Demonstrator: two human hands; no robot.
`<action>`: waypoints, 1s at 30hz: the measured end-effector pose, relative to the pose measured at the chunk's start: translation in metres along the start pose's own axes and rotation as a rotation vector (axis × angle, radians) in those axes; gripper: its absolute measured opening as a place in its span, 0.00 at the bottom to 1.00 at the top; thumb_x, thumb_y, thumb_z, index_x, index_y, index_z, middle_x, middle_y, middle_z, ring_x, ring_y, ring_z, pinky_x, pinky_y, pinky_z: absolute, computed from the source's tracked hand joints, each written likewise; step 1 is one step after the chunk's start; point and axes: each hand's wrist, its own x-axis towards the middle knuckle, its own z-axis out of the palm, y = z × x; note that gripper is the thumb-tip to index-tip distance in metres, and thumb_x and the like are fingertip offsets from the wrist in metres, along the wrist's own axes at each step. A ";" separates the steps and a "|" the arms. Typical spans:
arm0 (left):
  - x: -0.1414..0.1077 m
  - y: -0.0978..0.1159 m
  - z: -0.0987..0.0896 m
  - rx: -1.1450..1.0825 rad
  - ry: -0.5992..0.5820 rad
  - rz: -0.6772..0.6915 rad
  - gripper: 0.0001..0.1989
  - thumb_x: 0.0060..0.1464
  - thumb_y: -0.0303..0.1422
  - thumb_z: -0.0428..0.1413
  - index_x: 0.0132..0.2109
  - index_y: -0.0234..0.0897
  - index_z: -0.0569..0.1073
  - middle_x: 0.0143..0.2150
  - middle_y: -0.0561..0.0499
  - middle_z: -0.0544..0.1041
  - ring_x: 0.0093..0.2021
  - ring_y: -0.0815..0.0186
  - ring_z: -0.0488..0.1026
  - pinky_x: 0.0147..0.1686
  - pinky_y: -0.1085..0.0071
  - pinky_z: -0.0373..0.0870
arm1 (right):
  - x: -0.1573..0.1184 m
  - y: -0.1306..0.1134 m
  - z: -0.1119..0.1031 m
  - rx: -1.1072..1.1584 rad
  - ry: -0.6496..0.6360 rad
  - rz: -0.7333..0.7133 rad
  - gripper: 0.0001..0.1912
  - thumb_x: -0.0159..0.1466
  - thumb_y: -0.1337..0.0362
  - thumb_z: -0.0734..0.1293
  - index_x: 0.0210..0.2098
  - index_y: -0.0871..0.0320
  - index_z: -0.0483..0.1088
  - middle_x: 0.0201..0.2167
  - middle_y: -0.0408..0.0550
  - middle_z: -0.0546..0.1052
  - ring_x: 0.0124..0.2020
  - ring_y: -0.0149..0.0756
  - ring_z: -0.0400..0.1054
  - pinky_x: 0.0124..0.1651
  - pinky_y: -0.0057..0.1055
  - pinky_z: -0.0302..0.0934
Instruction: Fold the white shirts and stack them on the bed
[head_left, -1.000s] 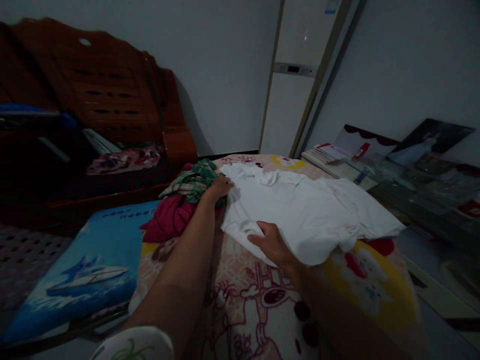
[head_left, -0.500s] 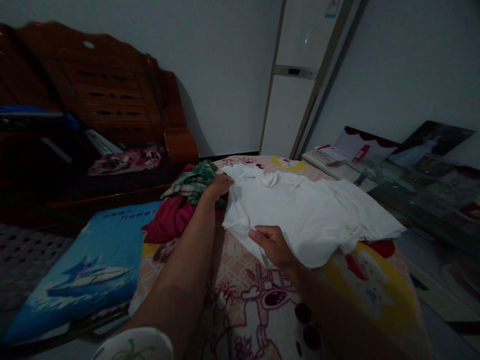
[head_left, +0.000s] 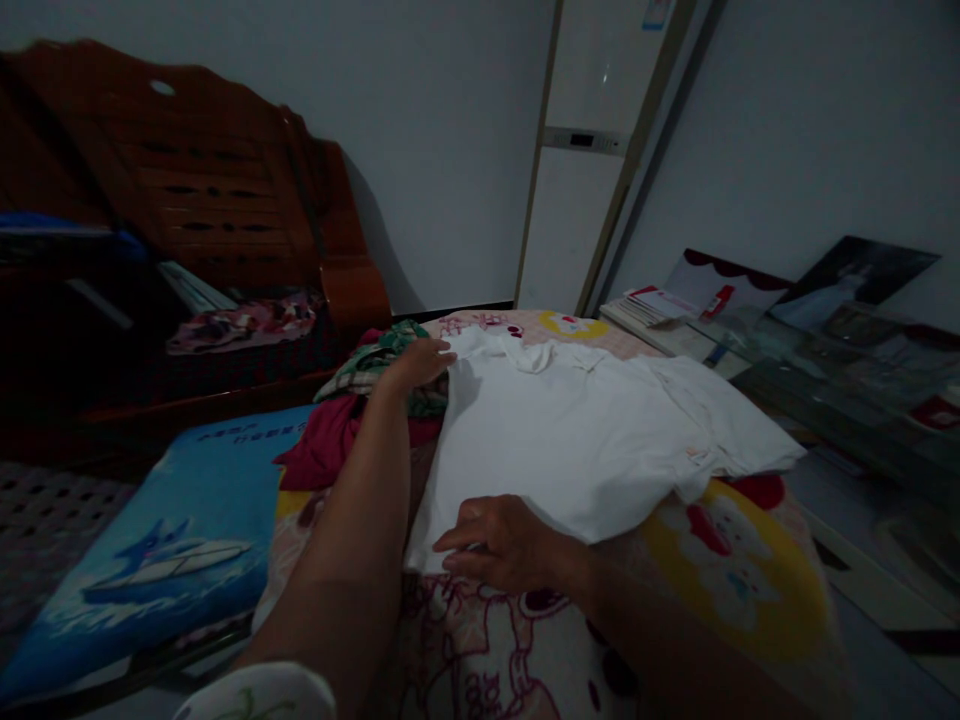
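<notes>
A white shirt [head_left: 555,430] lies spread on its side, its collar at the far edge and its body smoothed out toward me. My left hand [head_left: 421,364] is closed at the shirt's far left corner, the cloth's edge between thumb and fingers. Over the near left corner rests my right hand [head_left: 499,540], palm down, fingers apart and slightly bent on the fabric. Beside my left forearm sits a heap of clothes, a green plaid piece [head_left: 427,390] and a dark red piece [head_left: 322,445], partly hidden by that arm.
A patterned pink and yellow cloth [head_left: 750,590] covers the surface under the shirt. At left are a blue printed board [head_left: 202,520] and a carved wooden bench [head_left: 217,190]. A glass shelf [head_left: 817,390] with papers and a photo stands at right; a tall white cabinet unit [head_left: 570,220] is behind.
My right hand has moved nearer and left, drawing the shirt's near left corner toward me and flattening the folded edge; its pinch has opened. My left hand stays at the far corner, shifted slightly left.
</notes>
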 end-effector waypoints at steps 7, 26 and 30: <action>-0.032 0.076 -0.047 -0.211 0.014 0.190 0.25 0.58 0.44 0.52 0.57 0.32 0.72 0.46 0.47 0.77 0.45 0.60 0.73 0.42 0.67 0.71 | 0.000 0.010 -0.004 0.282 0.069 0.054 0.10 0.64 0.68 0.64 0.38 0.58 0.78 0.36 0.45 0.79 0.35 0.29 0.70 0.40 0.23 0.59; -0.119 0.180 0.148 -0.295 -0.553 0.870 0.07 0.54 0.25 0.54 0.39 0.36 0.75 0.37 0.48 0.77 0.35 0.67 0.74 0.39 0.71 0.70 | -0.159 0.107 -0.146 -0.516 0.539 1.447 0.23 0.62 0.48 0.63 0.34 0.64 0.76 0.36 0.63 0.78 0.42 0.47 0.73 0.41 0.36 0.62; -0.136 0.189 0.140 -0.121 -0.667 0.975 0.17 0.50 0.34 0.60 0.48 0.36 0.72 0.45 0.46 0.74 0.42 0.61 0.73 0.41 0.68 0.69 | -0.173 0.107 -0.146 -0.487 0.323 1.488 0.29 0.58 0.41 0.65 0.37 0.65 0.75 0.34 0.63 0.78 0.42 0.50 0.73 0.40 0.37 0.62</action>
